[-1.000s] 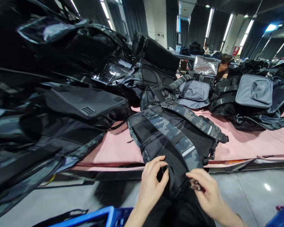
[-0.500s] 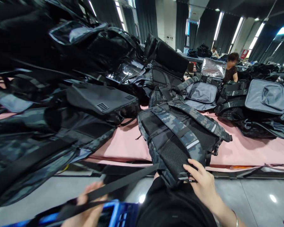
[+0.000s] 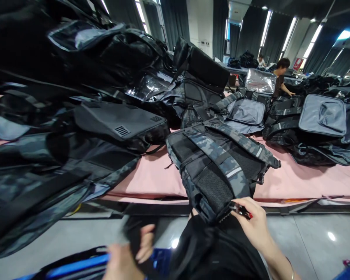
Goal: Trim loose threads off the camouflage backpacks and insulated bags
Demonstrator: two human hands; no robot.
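Note:
A camouflage backpack (image 3: 218, 163) lies with its shoulder straps up, its lower end at the near table edge by my lap. My right hand (image 3: 256, 223) is at that lower end, closed on small thread snips (image 3: 242, 211) with black and red parts. My left hand (image 3: 124, 256), smeared by motion, is low on the left with its fingers closed around a dark webbing strap (image 3: 137, 233). The strap's far end is hard to make out.
Camouflage and black bags pile up on the left (image 3: 105, 124) and back right, some with grey lids (image 3: 322, 114) open. A pink cloth (image 3: 154, 175) covers the table. A blue plastic crate (image 3: 163, 258) stands below left. Another person (image 3: 281, 77) works beyond the table.
My left hand has moved right with the strap, which is no longer stretched toward the backpack. My right hand has drawn its fingers in, and the snips now show. The person behind reaches forward.

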